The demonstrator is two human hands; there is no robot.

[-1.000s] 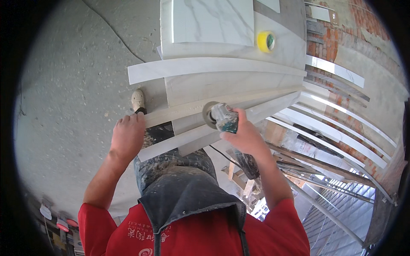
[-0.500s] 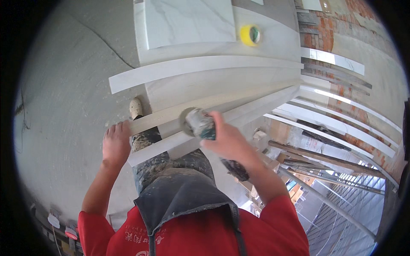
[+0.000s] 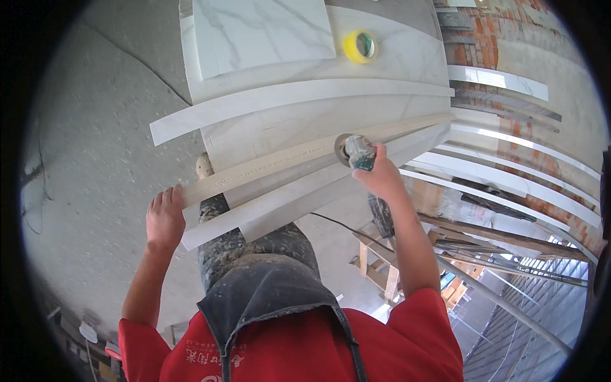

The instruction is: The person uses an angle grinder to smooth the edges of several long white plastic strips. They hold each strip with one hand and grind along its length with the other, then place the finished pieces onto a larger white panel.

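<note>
My right hand is wrapped round an angle grinder with a silver head and dark body. Its round disc lies against or just over the edge of a long beige tile strip, beyond the strip's middle; contact is hard to tell. The strip's left end is gripped by my left hand, its thumb partly hidden. Nearer my body, a white tile strip runs alongside at a slight angle, and the two converge at the far right. Another white strip lies farther off on the marble-patterned slab.
A roll of yellow tape rests on the slab beside a smaller marble tile. More strips lean near the brick wall at right. A dark cord trails below the grinder, above a wooden stand.
My right hand has carried the grinder to the right and away from me along the beige strip. My left hand still grips the strip's end, and the whole view has shifted slightly.
</note>
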